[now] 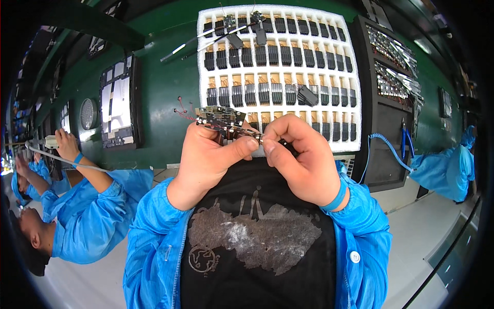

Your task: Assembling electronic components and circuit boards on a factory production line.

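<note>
My left hand (201,157) grips a stack of small black circuit boards (220,118) between thumb and fingers, in front of my chest. Thin red wires stick out from the stack's left side. At the right end of the stack, my right hand (303,154) pinches with thumb and forefinger. Its fingertips touch the edge of a board there, and whatever small part lies between them is hidden. A dark piece shows partly under the right fingers. Just beyond both hands lies a white foam tray (343,146) with rows of black modules in its pockets.
A loose black module (307,96) rests across the tray's pockets. Boards with cables (229,23) lie on its far left corner. To the right, a black rack (383,126) holds circuit strips, pliers (404,140) and a coiled blue cord (386,142). A co-worker (92,221) sits at left.
</note>
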### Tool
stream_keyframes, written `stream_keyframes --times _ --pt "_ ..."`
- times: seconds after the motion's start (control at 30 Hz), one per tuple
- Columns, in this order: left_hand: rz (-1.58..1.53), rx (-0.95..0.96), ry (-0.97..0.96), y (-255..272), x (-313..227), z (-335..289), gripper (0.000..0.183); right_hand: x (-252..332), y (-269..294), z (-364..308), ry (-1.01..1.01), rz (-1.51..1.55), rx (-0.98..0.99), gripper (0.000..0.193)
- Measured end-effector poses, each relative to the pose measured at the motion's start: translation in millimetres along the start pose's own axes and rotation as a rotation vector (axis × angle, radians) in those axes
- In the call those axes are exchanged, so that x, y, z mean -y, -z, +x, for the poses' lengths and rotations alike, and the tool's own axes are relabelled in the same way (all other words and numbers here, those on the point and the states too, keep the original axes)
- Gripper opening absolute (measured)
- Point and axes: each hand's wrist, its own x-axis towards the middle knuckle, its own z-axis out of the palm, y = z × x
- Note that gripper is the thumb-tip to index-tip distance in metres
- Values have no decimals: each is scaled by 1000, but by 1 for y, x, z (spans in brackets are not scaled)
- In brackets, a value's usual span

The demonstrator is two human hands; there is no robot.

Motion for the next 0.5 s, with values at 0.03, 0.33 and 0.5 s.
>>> stream_keyframes --times 0.03,0.33,0.5 --pt "-6 2 5 0 1 0 18 3 0 0 -59 55 23 5" --pt "-3 44 9 3 6 2 20 -6 -5 2 -19 186 15 4" --pt "-8 62 -3 2 7 2 20 -8 -4 2 -37 207 25 4"
